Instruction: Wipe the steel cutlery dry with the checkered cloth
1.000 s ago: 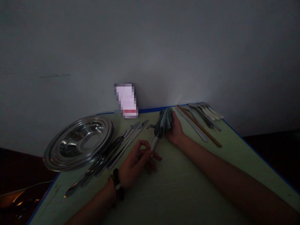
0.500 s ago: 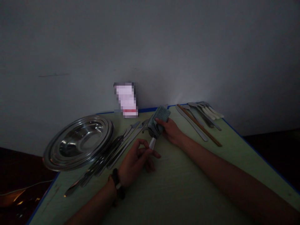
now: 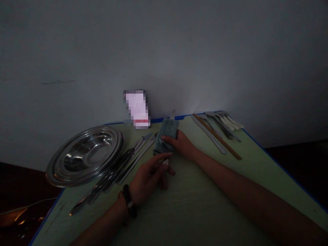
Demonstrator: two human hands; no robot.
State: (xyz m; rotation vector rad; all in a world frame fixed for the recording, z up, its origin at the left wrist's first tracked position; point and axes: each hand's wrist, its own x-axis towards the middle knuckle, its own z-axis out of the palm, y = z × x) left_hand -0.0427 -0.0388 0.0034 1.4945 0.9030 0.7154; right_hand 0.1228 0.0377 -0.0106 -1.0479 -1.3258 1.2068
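My left hand (image 3: 150,176), with a dark bracelet at its wrist, is closed on the pale handle end of a table knife (image 3: 173,114). A folded grey-blue cloth (image 3: 169,129) wraps the middle of the knife, so only the blade's tip and a bit of the handle show. My right hand (image 3: 185,145) grips this cloth, its thumb lying on top. Left of my hands several pieces of metal cutlery (image 3: 123,164) lie slanted beside a stack of steel bowls (image 3: 88,153).
At the table's back right lie another table knife (image 3: 208,134), wooden chopsticks (image 3: 217,136), spoons (image 3: 210,114) and pieces with white handles (image 3: 230,122). A phone (image 3: 137,107) with a blurred-out, lit screen leans on the wall. Blue trim edges the green tabletop (image 3: 205,205).
My right hand and the cloth have shifted slightly left and down the knife toward the handle. More of the blade's tip shows above the cloth. My left hand stays nearly in place.
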